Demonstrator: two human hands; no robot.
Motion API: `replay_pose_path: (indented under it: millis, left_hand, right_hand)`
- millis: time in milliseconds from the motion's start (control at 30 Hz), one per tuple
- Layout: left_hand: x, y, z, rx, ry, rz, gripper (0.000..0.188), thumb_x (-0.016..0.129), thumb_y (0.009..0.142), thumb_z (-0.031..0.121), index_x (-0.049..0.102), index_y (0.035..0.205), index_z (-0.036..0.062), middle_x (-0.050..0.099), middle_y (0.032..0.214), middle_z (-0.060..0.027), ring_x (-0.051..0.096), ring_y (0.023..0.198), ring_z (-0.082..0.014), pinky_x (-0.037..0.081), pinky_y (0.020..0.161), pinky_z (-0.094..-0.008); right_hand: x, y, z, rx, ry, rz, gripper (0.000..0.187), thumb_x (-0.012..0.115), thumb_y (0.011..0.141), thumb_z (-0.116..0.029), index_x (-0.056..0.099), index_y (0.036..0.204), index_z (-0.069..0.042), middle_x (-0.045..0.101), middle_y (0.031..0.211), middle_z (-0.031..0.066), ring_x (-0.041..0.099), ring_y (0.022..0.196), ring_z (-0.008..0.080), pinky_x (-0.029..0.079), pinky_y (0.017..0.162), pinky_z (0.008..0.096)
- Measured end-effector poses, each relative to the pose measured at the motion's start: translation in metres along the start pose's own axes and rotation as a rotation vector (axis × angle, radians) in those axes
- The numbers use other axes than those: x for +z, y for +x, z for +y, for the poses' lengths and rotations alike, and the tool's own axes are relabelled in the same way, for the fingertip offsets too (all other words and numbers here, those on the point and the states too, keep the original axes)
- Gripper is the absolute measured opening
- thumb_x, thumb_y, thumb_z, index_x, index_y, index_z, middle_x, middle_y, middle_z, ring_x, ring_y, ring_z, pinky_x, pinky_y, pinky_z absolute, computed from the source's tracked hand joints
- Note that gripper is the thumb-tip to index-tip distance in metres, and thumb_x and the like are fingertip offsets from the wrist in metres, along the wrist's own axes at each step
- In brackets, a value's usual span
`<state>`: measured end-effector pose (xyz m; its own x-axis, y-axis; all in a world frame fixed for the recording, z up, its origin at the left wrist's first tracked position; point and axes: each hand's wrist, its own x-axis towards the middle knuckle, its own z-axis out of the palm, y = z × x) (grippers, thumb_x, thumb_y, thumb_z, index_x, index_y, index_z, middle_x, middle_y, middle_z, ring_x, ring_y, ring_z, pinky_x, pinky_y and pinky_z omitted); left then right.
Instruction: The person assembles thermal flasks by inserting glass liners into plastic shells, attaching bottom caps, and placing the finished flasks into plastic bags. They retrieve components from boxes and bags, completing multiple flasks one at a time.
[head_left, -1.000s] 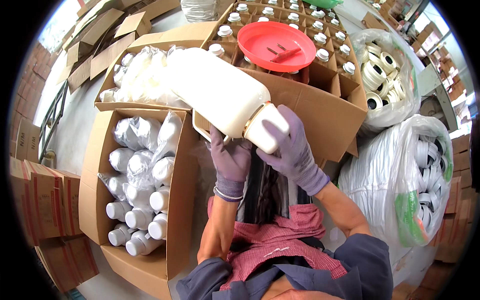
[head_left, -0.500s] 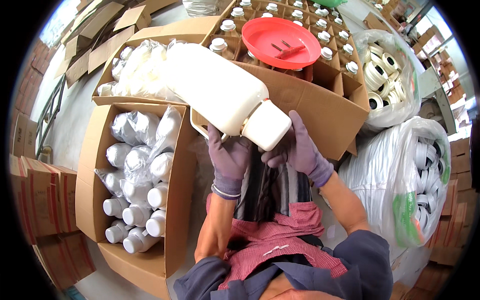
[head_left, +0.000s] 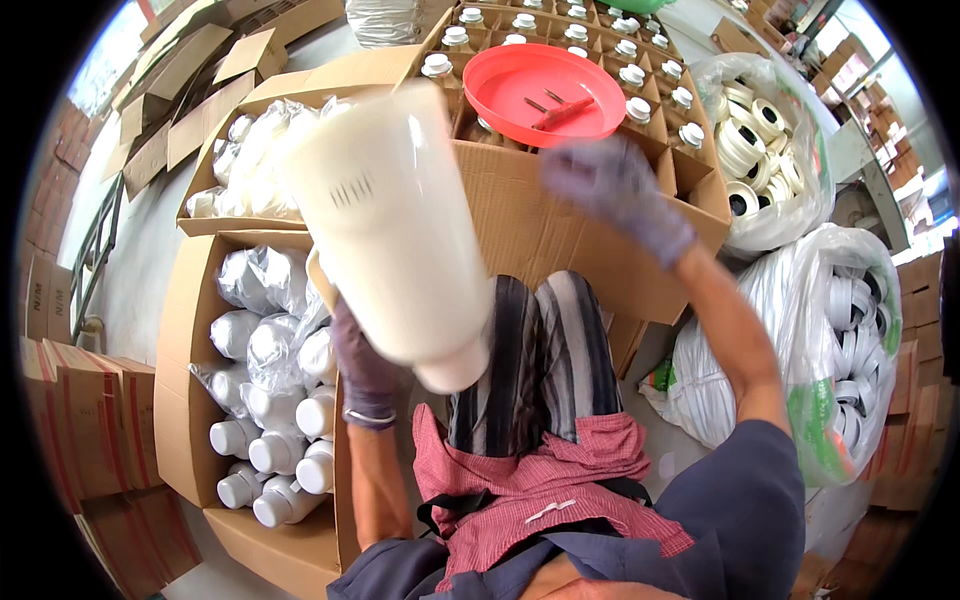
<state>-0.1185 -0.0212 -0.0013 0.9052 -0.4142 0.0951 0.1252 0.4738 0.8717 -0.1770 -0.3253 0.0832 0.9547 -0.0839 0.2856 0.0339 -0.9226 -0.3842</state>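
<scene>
In my gloved left hand point(head_left: 368, 365) is a large white plastic jug point(head_left: 385, 220), its narrow neck end tilted down toward my lap. The jug hides most of those fingers. A tan strip, perhaps the handle, shows at its left edge. Short dark marks run across its upper side. My gloved right hand point(head_left: 615, 190) is apart from the jug, just below a round red dish point(head_left: 495, 95); motion smears its fingers. Inside the dish lies a small red tool point(head_left: 562, 113) with thin dark pieces beside it. The dish rests on a carton point(head_left: 590, 240) of white-capped bottles point(head_left: 437, 66).
To my left stands an open carton point(head_left: 180, 370) of white-capped bottles, some wrapped in clear plastic. Behind it, another carton point(head_left: 350, 72) holds bagged white pieces. At right are plastic bags of cream rings point(head_left: 741, 147) and white rings point(head_left: 850, 300). Stacked brown boxes point(head_left: 100, 410) line the left.
My right hand has left the jug's cap end and moved up toward the red dish. The jug has swung to a steeper tilt, its neck end lower and further left, with my left hand.
</scene>
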Motion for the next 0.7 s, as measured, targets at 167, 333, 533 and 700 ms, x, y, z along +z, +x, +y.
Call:
replay_pose_path:
  millis: [167, 333, 533, 700]
  left_hand:
    - [-0.061, -0.018, -0.022, -0.073, 0.669, -0.191, 0.040, 0.050, 0.098, 0.030, 0.059, 0.118, -0.0029, 0.071, 0.096, -0.0106, 0.069, 0.084, -0.0182, 0.057, 0.070, -0.0303]
    - [-0.041, -0.027, -0.015, -0.385, 0.354, -0.140, 0.041, 0.049, 0.098, 0.034, 0.064, 0.104, -0.0036, 0.069, 0.089, -0.0087, 0.067, 0.076, -0.0147, 0.054, 0.065, -0.0272]
    - [-0.075, -0.019, -0.048, -0.243, 0.561, -0.297, 0.033, 0.052, 0.097, 0.028, 0.064, 0.110, -0.0006, 0.069, 0.096, -0.0081, 0.068, 0.081, -0.0142, 0.055, 0.069, -0.0274]
    - [-0.050, 0.008, -0.046, -0.525, 0.386, -0.542, 0.032, 0.053, 0.097, 0.027, 0.064, 0.111, 0.0003, 0.069, 0.097, -0.0073, 0.067, 0.082, -0.0137, 0.055, 0.071, -0.0271]
  right_hand:
    - [-0.017, 0.108, 0.113, 0.019, -0.592, -0.096, 0.023, 0.063, 0.081, -0.021, 0.063, 0.102, -0.011, 0.066, 0.098, 0.0116, 0.063, 0.100, 0.0293, 0.052, 0.084, 0.0441]
    - [-0.008, 0.110, 0.100, 0.214, -0.381, -0.088, 0.031, 0.064, 0.078, -0.023, 0.063, 0.104, -0.006, 0.068, 0.098, 0.0164, 0.066, 0.093, 0.0288, 0.051, 0.079, 0.0390]
    - [-0.042, 0.009, -0.002, 0.111, 0.740, -0.108, 0.025, 0.060, 0.094, -0.024, 0.062, 0.108, -0.004, 0.066, 0.098, 0.0054, 0.066, 0.088, 0.0162, 0.052, 0.084, 0.0294]
    - [-0.042, -0.046, -0.033, -0.839, 0.147, -0.153, 0.027, 0.071, 0.079, -0.012, 0.063, 0.104, -0.014, 0.059, 0.115, 0.0091, 0.054, 0.118, 0.0285, 0.043, 0.101, 0.0499]
